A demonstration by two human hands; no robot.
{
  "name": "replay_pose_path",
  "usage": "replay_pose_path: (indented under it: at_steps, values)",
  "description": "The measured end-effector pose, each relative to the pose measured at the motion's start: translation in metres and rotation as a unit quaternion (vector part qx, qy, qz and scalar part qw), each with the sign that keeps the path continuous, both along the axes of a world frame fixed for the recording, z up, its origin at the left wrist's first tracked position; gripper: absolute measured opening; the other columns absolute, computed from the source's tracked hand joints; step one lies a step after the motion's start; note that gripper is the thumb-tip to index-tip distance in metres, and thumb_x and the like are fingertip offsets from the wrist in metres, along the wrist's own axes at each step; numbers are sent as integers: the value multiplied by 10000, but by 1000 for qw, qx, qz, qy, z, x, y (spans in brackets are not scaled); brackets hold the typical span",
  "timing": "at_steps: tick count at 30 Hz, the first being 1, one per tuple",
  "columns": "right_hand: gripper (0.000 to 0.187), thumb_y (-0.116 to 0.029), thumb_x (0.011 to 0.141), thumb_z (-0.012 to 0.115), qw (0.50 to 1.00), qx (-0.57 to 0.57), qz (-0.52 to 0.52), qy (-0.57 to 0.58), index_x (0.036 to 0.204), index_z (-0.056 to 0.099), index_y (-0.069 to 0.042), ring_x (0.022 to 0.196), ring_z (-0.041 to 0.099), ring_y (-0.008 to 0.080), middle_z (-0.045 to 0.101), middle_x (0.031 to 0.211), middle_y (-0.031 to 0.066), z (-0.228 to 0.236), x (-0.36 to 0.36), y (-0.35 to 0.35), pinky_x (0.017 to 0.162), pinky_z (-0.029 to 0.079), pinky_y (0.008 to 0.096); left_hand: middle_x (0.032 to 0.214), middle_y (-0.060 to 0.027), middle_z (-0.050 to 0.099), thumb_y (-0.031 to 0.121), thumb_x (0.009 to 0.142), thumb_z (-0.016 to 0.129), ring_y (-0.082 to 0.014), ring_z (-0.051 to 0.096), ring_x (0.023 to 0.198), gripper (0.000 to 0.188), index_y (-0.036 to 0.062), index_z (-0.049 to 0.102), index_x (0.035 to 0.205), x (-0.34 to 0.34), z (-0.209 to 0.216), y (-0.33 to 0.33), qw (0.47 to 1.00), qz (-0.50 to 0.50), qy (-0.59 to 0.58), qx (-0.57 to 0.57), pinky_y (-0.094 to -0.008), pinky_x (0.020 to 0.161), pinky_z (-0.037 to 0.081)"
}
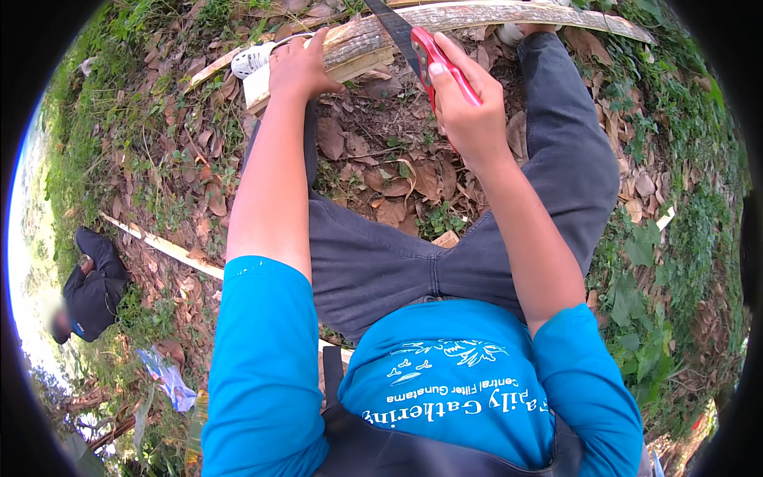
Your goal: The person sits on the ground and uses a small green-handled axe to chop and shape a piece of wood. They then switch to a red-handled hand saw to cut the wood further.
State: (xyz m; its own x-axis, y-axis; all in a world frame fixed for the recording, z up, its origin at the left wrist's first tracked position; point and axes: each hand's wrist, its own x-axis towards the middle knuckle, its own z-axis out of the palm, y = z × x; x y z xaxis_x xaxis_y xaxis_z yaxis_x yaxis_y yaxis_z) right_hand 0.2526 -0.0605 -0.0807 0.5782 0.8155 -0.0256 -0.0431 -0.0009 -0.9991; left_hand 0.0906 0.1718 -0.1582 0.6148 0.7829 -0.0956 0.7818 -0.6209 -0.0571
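My right hand (469,103) is closed around the red handle of a pruning saw (395,30). Its dark blade points up and to the left, lying across a curved, rough-barked length of wood (358,41). Whether the teeth are cutting into the wood cannot be made out. Left of the blade, my left hand (300,70) grips the end of this wood from above, thumb spread toward the saw and fingertips over the far side. The wood runs crosswise between my feet, and a pale cut piece (258,89) shows under my left wrist.
A white shoe (253,60) is beside my left hand. Dry leaves (425,179) and green plants cover the ground. A long pale strip of wood (163,245) lies to the left. Farther left, a person in dark clothes (99,274) sits near a crumpled plastic bag (168,380).
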Motion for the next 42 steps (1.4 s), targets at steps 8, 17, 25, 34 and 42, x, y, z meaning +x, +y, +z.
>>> replay_pose_path:
  at_steps: [8, 17, 25, 34, 42]
  values:
    - [375, -34, 1030, 568, 994, 71, 29, 81, 1384, 583, 87, 1246, 632, 198, 691, 1304, 151, -28, 29, 92, 1054, 476, 260, 1449, -161, 567, 536, 577, 962, -367, 534, 1364, 1200, 344, 360, 1597, 1, 7, 3, 999, 8, 33, -32, -539, 1153, 372]
    - [481, -148, 1028, 635, 1000, -29, 4, 0, 1466, 547, 31, 1002, 611, 83, 695, 1226, 119, 15, -16, -62, 908, 493, 243, 1402, -176, 592, 549, 600, 938, -379, 568, 1323, 1191, 351, 333, 1607, -4, -2, 5, 999, -16, 29, -3, -548, 1090, 436]
    - [442, -163, 1036, 634, 1000, -12, 16, -21, 1443, 582, 2, 880, 572, 83, 664, 1090, 77, 25, -16, -42, 768, 448, 247, 1441, -164, 574, 553, 585, 949, -369, 538, 1363, 1203, 343, 348, 1605, -4, -6, 5, 999, 2, 37, -2, -536, 1148, 375]
    - [388, -184, 1017, 639, 992, 11, -37, -117, 1357, 656, 2, 697, 564, 96, 707, 814, 22, -77, 64, 182, 638, 476, 272, 1464, -158, 555, 541, 572, 960, -378, 520, 1378, 1199, 354, 362, 1594, 13, 3, 0, 1000, -9, 15, -7, -554, 1165, 355]
    - [405, -128, 1017, 633, 997, 74, -16, -15, 1392, 609, 25, 875, 571, 111, 660, 1067, 88, -46, -2, 79, 745, 451, 245, 1496, -154, 536, 523, 575, 964, -370, 509, 1388, 1203, 356, 357, 1600, -8, 7, -10, 1000, 16, 18, -3, -553, 1149, 361]
